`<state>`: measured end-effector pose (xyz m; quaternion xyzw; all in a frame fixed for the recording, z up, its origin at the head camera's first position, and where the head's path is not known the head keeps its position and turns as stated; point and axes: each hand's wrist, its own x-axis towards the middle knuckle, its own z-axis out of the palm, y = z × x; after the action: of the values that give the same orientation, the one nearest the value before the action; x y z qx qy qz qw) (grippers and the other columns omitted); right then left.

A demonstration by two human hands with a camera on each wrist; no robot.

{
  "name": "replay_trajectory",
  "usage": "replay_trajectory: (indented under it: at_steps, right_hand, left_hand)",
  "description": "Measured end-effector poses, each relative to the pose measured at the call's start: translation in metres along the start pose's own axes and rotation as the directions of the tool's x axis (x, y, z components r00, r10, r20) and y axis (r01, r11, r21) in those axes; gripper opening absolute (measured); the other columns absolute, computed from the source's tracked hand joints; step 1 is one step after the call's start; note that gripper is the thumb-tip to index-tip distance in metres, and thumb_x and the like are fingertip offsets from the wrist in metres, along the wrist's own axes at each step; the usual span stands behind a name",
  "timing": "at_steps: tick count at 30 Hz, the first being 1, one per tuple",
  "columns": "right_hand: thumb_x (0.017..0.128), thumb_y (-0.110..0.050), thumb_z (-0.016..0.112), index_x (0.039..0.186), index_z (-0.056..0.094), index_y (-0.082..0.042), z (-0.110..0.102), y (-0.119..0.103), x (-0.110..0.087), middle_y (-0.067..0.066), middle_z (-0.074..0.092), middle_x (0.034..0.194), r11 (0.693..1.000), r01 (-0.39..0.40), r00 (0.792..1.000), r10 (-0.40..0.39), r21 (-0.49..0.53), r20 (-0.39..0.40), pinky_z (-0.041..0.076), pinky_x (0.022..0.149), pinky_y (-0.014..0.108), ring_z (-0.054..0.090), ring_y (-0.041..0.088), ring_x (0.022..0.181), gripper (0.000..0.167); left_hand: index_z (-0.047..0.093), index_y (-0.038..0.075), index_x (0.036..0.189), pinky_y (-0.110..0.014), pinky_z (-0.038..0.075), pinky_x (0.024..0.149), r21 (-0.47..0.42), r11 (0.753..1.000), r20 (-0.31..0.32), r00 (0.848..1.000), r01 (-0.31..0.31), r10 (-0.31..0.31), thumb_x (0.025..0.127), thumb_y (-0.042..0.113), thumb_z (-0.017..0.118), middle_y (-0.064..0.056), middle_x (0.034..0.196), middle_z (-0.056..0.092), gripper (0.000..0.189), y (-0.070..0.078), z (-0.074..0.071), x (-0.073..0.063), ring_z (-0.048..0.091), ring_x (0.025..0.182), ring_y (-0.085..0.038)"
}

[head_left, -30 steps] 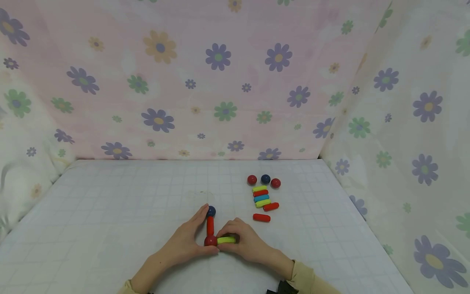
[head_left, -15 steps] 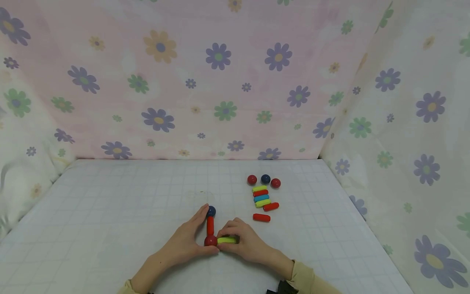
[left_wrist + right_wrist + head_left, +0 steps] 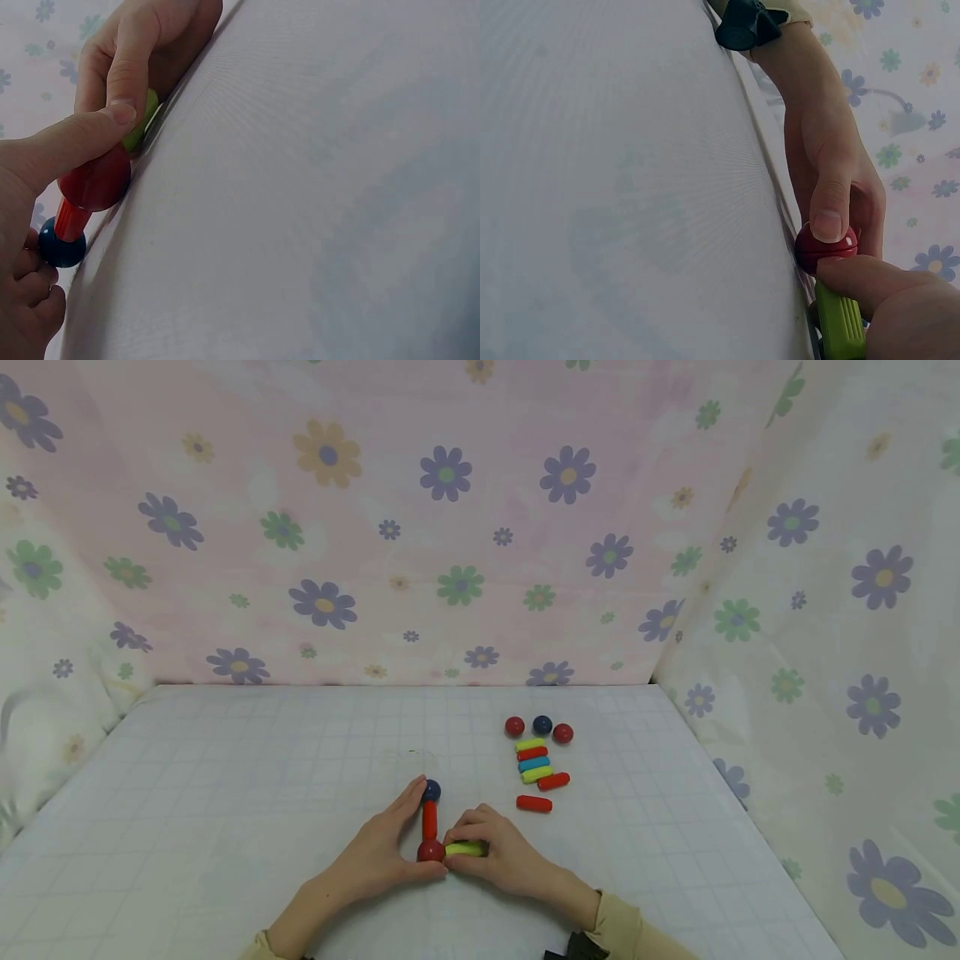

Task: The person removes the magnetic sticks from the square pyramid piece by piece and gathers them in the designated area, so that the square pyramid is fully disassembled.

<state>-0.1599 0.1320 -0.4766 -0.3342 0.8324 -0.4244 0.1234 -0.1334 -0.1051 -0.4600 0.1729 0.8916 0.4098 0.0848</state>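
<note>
My left hand (image 3: 382,847) grips a toy piece by its two ends. Its thumb presses the near red ball (image 3: 431,851), while its fingertips rest on the dark blue ball (image 3: 431,791). A red rod (image 3: 430,820) joins these two balls. My right hand (image 3: 498,852) pinches a yellow-green rod (image 3: 465,849) between thumb and fingers, with the rod's end right at the red ball's right side. In the right wrist view, grooves run along the yellow-green rod (image 3: 841,322). The left wrist view has both thumbs close together beside the red ball (image 3: 97,180).
Behind the right hand lie a red ball (image 3: 514,727), a blue ball (image 3: 542,725) and another red ball (image 3: 563,733). Several coloured rods sit just in front of them, with a red rod (image 3: 534,804) nearest the right hand. A flowered curtain (image 3: 405,610) borders the white table (image 3: 225,777).
The yellow-green rod has shifted very slightly to the right with the right fingertips. The left hand and its toy piece stay in place.
</note>
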Motion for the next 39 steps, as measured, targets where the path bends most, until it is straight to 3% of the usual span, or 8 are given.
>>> replay_trajectory:
  at_steps: [7, 11, 17, 23, 29, 39]
  right_hand:
    - [0.092, -0.037, 0.072, 0.11, 0.074, -0.029, -0.009, -0.001, -0.004, -0.016, 0.066, 0.102, 0.999, -0.049, 0.999, 0.049, -0.008, -0.023, 0.051, 0.083, 0.023, 0.055, 0.006, 0.097, 0.02]
    - [0.091, -0.035, 0.074, 0.109, 0.075, -0.027, -0.021, 0.001, -0.012, -0.016, 0.066, 0.101, 0.996, -0.086, 0.994, 0.085, -0.005, -0.062, 0.052, 0.089, 0.024, 0.059, 0.006, 0.097, 0.02]
    - [0.089, -0.032, 0.076, 0.11, 0.076, -0.024, -0.039, 0.012, -0.027, -0.015, 0.068, 0.099, 0.994, -0.107, 0.983, 0.102, -0.02, -0.153, 0.053, 0.086, 0.023, 0.061, 0.006, 0.093, 0.022]
    - [0.085, -0.029, 0.08, 0.106, 0.075, -0.019, -0.05, 0.023, -0.044, -0.01, 0.071, 0.1, 0.991, -0.133, 0.953, 0.128, 0.001, -0.276, 0.055, 0.085, 0.022, 0.062, 0.009, 0.09, 0.024]
    - [0.083, -0.026, 0.082, 0.105, 0.074, -0.023, -0.058, 0.033, -0.057, -0.01, 0.072, 0.103, 0.976, -0.207, 0.925, 0.218, 0.068, -0.312, 0.056, 0.087, 0.02, 0.064, 0.01, 0.095, 0.024]
    - [0.082, -0.011, 0.081, 0.106, 0.074, -0.018, -0.066, 0.042, -0.06, -0.002, 0.068, 0.107, 0.986, -0.147, 0.884, 0.168, 0.082, -0.436, 0.054, 0.088, 0.016, 0.062, 0.014, 0.1, 0.026]
  left_hand:
    - [0.023, 0.015, 0.16, -0.056, 0.031, 0.117, -0.009, 1.0, 0.004, 1.0, 0.017, -0.016, 0.072, 0.061, 0.081, 0.002, 0.167, 0.02, 0.115, -0.001, 0.004, 0.002, 0.024, 0.152, -0.024]
    - [0.023, 0.017, 0.16, -0.053, 0.032, 0.118, 0.0, 1.0, 0.006, 1.0, 0.03, -0.03, 0.071, 0.06, 0.083, 0.004, 0.166, 0.021, 0.115, -0.002, 0.005, 0.003, 0.024, 0.152, -0.021]
    - [0.023, 0.018, 0.16, -0.054, 0.032, 0.118, -0.005, 0.999, 0.018, 0.999, 0.049, -0.049, 0.071, 0.059, 0.083, 0.005, 0.166, 0.021, 0.115, 0.0, 0.004, 0.003, 0.024, 0.153, -0.021]
    - [0.023, 0.018, 0.16, -0.054, 0.033, 0.117, 0.003, 0.999, 0.019, 0.999, 0.045, -0.045, 0.072, 0.06, 0.082, 0.006, 0.166, 0.021, 0.114, -0.001, 0.004, 0.003, 0.024, 0.152, -0.02]
    - [0.023, 0.018, 0.16, -0.054, 0.033, 0.117, -0.003, 1.0, 0.019, 0.999, 0.031, -0.031, 0.072, 0.06, 0.082, 0.008, 0.166, 0.019, 0.114, -0.003, 0.004, 0.003, 0.023, 0.153, -0.02]
    - [0.022, 0.019, 0.16, -0.055, 0.033, 0.117, 0.001, 0.999, 0.018, 0.999, 0.043, -0.043, 0.072, 0.06, 0.082, 0.006, 0.166, 0.02, 0.114, -0.003, 0.003, 0.003, 0.024, 0.152, -0.021]
